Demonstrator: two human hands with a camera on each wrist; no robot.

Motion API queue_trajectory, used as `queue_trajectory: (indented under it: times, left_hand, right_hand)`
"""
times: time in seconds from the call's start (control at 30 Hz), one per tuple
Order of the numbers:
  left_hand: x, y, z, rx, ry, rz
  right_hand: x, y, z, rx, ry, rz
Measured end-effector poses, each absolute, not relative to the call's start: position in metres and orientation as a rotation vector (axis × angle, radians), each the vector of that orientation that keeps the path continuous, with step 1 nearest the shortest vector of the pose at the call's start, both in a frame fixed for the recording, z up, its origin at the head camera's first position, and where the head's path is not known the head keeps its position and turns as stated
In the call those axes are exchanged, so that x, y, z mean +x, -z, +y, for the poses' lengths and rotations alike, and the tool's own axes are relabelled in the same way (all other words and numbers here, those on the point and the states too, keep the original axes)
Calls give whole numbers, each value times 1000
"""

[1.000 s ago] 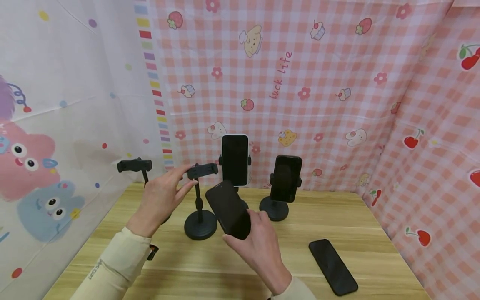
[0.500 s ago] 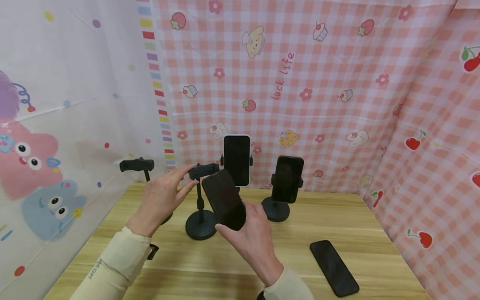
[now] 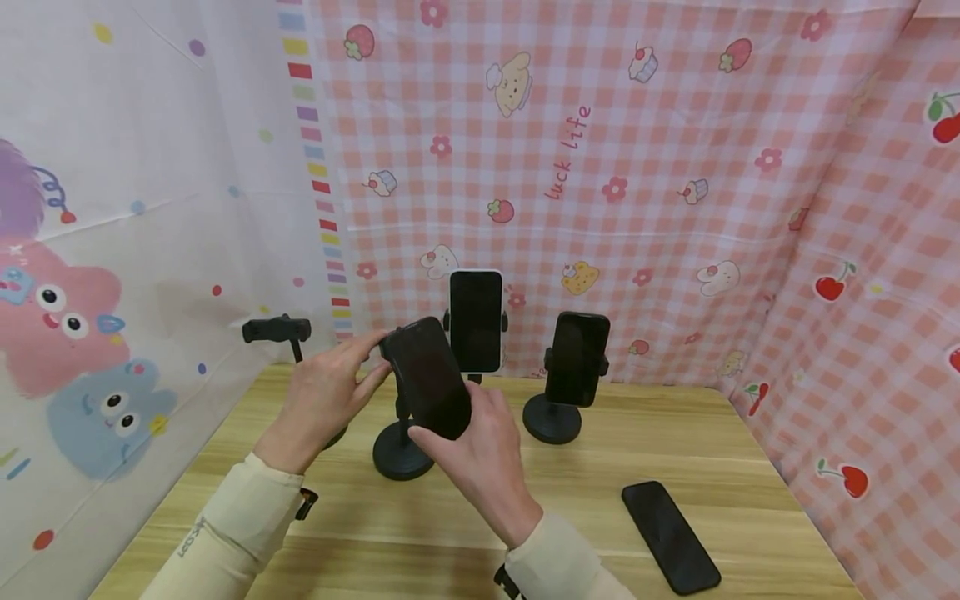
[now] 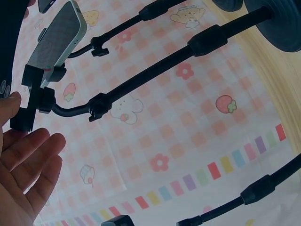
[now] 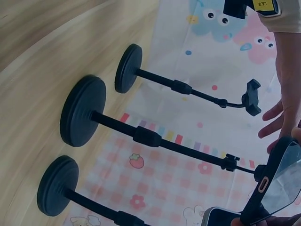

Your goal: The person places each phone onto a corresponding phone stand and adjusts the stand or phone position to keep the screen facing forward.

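My right hand [image 3: 483, 442] grips the lower end of a black smartphone [image 3: 427, 379], its dark screen facing me, tilted with its top to the left. Behind that phone stands a black phone stand [image 3: 401, 452], its clamp mostly hidden in the head view. The left wrist view shows the stand's clamp [image 4: 32, 101], with the phone's camera side close to it. Thumb and fingers of my left hand [image 3: 318, 404] pinch the clamp's left end. In the right wrist view the phone [image 5: 277, 179] lies against or very near the clamp; I cannot tell whether it is seated.
A white-edged phone [image 3: 476, 321] and a black phone [image 3: 577, 358] sit upright in stands behind and to the right. Another stand's bare clamp [image 3: 276, 330] is at the left. One black phone [image 3: 670, 537] lies flat on the wooden table [image 3: 600, 500] at the right.
My right hand has carried the phone left and upward, over the front of the stand's clamp. My left hand has stayed on the clamp's end. The head view has shifted slightly.
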State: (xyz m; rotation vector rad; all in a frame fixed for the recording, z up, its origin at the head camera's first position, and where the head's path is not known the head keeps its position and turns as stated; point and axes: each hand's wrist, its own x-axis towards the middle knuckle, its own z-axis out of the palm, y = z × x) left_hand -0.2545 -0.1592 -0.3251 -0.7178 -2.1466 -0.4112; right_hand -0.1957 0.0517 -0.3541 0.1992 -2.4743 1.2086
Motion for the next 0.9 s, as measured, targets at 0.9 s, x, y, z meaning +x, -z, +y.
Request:
queue_trajectory:
  times: [0.9]
  left_hand:
    - [-259,325,-160,-749,452,-2121]
  right_hand:
    - [-217,338,32,205,-1265,-2429]
